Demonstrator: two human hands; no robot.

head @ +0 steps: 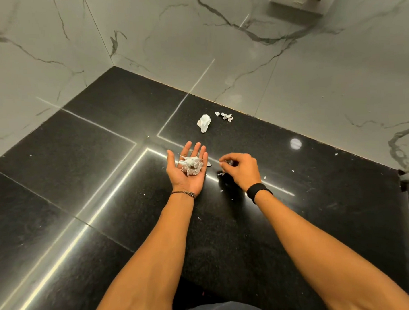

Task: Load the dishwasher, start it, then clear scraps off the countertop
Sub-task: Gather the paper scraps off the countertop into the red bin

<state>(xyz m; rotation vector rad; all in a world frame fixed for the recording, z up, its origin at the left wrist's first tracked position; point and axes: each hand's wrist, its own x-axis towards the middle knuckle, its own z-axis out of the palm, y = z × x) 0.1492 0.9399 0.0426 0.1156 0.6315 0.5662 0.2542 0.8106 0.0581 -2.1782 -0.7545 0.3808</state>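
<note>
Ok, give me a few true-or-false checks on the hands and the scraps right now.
The left hand lies palm up with a pile of scraps on it. True.
The right hand rests flat on the countertop. False: it pinches a small scrap.
Two bigger pieces, a crumpled wad and a torn strip, lie nearer the wall. True.
The countertop is white. False: it is black; the wall is pale marble.

Two hands: one left hand, one right hand. Two wrist items: one thin bracelet, one black wristband. Four white paper scraps: crumpled wad, small scrap, crumpled piece, torn strip. Tiny flecks, too many to count, on one black countertop. One wall socket plate.
</note>
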